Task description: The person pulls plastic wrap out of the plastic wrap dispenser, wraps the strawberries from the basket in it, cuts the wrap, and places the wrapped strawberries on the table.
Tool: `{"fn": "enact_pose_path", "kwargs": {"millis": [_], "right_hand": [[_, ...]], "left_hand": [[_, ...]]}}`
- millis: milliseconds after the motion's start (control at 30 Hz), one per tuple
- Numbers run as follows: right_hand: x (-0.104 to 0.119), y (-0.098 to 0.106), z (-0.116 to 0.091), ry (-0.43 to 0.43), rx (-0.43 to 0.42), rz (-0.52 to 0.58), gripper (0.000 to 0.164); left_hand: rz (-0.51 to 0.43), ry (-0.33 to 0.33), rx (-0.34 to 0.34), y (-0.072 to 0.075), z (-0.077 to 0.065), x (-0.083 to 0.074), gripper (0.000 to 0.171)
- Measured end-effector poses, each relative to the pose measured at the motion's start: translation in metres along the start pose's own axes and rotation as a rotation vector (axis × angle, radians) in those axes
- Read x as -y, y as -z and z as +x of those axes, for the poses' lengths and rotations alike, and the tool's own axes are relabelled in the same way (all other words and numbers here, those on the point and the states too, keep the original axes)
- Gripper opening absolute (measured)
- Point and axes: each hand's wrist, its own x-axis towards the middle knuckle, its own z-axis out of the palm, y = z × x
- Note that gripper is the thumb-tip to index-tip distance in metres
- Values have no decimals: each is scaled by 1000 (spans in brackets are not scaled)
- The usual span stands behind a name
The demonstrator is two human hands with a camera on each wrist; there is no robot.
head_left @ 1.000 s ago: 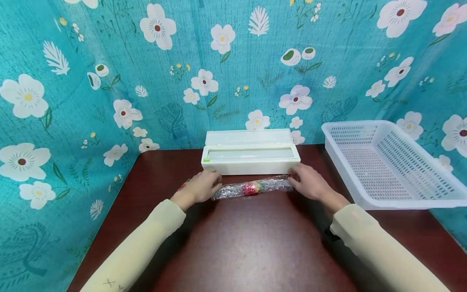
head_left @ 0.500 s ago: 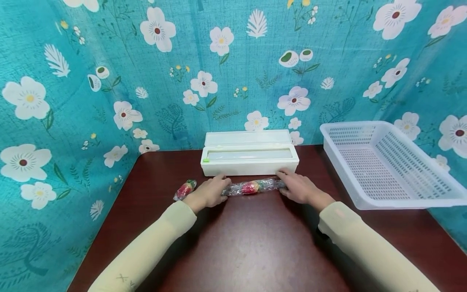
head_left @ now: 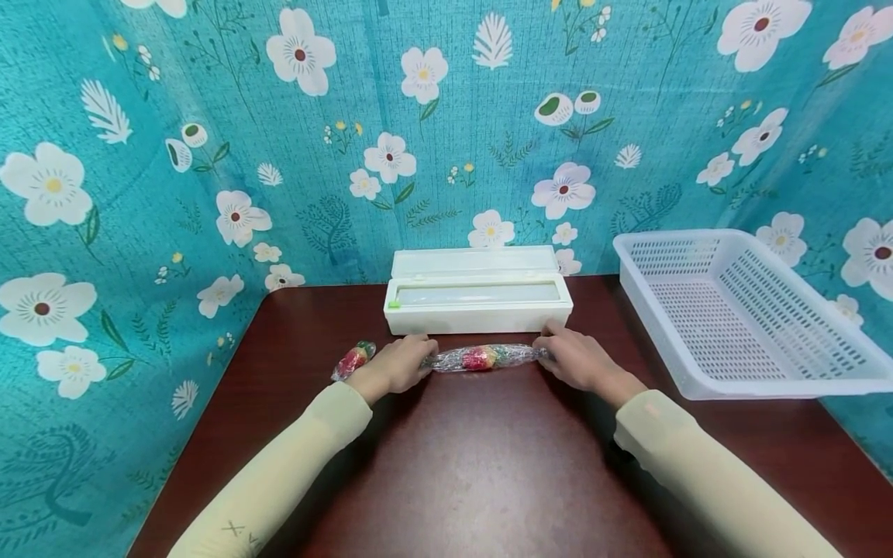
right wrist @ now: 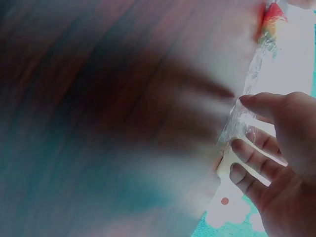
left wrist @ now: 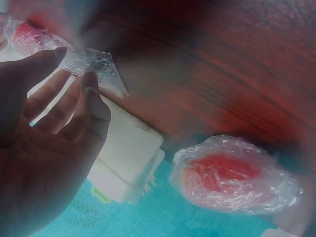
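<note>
A red strawberry-like fruit [head_left: 477, 358] with a yellowish and green end lies rolled in clear cling film [head_left: 516, 355] in front of the white dispenser. At the film's left end, my left hand [head_left: 399, 364] pinches the gathered plastic between thumb and fingers; a loose tip sticks out past them in the left wrist view. My right hand [head_left: 577, 358] pinches the opposite end, thumb against film [right wrist: 242, 116] in the right wrist view. Left of the left hand rests a second wrapped red fruit [head_left: 353, 360], seen close in the left wrist view as a wrapped bundle [left wrist: 234, 175].
The white cling film dispenser [head_left: 481, 319] stands at the table's back with its lid raised and a green slider at its left. To the right is a white perforated plastic basket [head_left: 698, 387]. A flowered teal curtain [head_left: 446, 194] hangs behind the dark red table [head_left: 481, 465].
Both hands have come closer together along the film, the left moving right and exposing the second wrapped fruit. The film on each side of the fruit is now drawn narrower.
</note>
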Motion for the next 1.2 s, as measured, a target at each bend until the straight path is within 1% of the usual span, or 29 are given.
{"fn": "enact_pose_path", "kwargs": {"millis": [67,133,300,467,633,767,867,900,1033,1200], "right_hand": [[-1,0,-2,22,-3,-25,7],[-3,0,-4,48,-7,-35,7],[-4,2,-13,95,-12,-25,11],[-4,5,-24,102,8,-19,11],[-1,11,-37,117,17,-27,10],[4,17,-42,129,39,-42,11],[10,20,-40,124,54,-55,7],[13,22,-38,120,59,-55,8],[25,26,-28,116,73,-43,23],[47,29,-11,133,132,-8,40]], "left_hand": [[-2,-15,-10,0,-1,1,7],[-5,-29,-15,0,-3,1,7],[-3,-44,1,0,-8,1,9],[-4,-54,13,1,-17,-2,12],[-11,-79,25,1,-27,-8,14],[20,-93,42,2,-32,-13,14],[44,-91,43,4,-32,-17,15],[48,-86,43,5,-32,-19,17],[66,-62,53,7,-29,-25,27],[67,-62,71,3,-22,-33,32]]}}
